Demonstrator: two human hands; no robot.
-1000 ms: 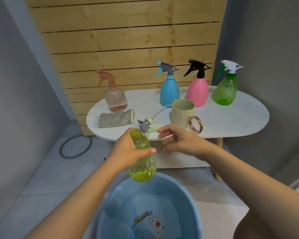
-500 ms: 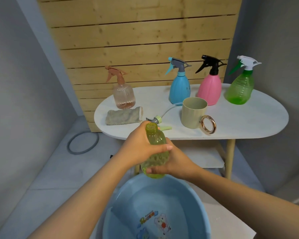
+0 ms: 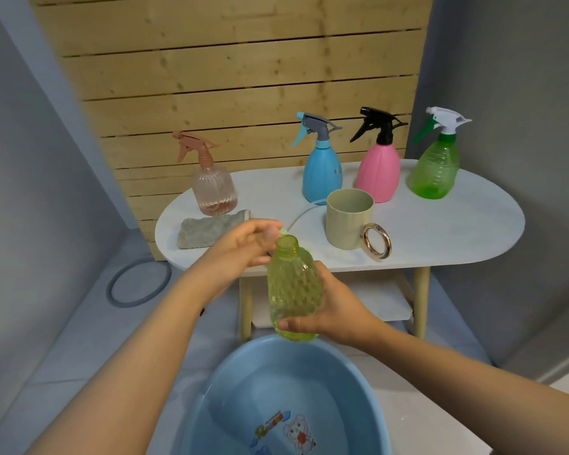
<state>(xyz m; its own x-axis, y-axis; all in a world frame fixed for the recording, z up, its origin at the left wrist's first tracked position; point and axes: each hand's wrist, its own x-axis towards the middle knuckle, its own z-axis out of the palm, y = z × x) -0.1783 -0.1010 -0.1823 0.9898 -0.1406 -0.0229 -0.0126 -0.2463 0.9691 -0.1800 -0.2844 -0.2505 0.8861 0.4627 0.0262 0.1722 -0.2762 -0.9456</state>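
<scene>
Yellow-green bottle [image 3: 292,290], right hand [image 3: 337,311] gripping it, hangs above blue basin [image 3: 243,392] before white table [image 3: 440,231]; left hand [image 3: 243,246] unclear.

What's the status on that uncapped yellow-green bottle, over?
Right grip wraps bottle low, upright above basin far rim. Left grip loose beside its neck. Nothing in the way.

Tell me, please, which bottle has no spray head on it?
The yellow-green bottle gripped by the right hand: its neck is bare, while the peach, blue, pink and green ones on the table all carry trigger heads.
</scene>
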